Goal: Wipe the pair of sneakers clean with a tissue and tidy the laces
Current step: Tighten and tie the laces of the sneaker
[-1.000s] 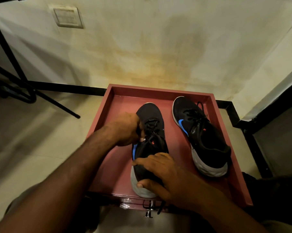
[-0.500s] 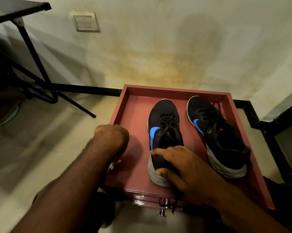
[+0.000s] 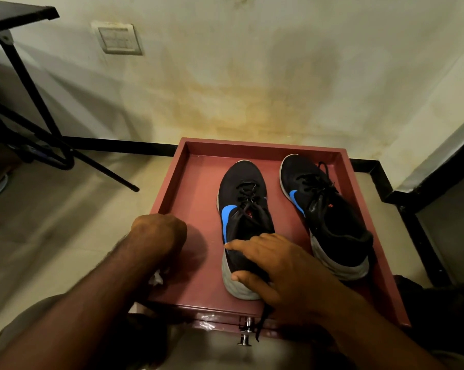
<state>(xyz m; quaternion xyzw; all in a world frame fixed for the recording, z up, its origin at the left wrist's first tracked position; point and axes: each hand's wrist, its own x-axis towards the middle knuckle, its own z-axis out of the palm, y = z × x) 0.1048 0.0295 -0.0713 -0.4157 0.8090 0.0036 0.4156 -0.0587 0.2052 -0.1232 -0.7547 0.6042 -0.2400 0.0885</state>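
Left hand withdrawn from the near-left sneaker while the right hand keeps it steady.

The left hand [image 3: 160, 232], a second ago up at the laces of the left sneaker [image 3: 243, 222], has pulled back to the near-left edge of the red tray [image 3: 199, 182]; it is curled into a fist around a scrap of white tissue [image 3: 156, 278] that shows beneath it. The right hand [image 3: 281, 265] stays on the heel of that sneaker, thumb against the pale sole and fingers spread over the collar, gripping it. The right sneaker [image 3: 324, 212] lies untouched to the right in the tray, its laces loose. A lace end [image 3: 260, 325] hangs over the tray's near edge. Judged from this, wiping of the first shoe has paused and lace tidying is not yet done.
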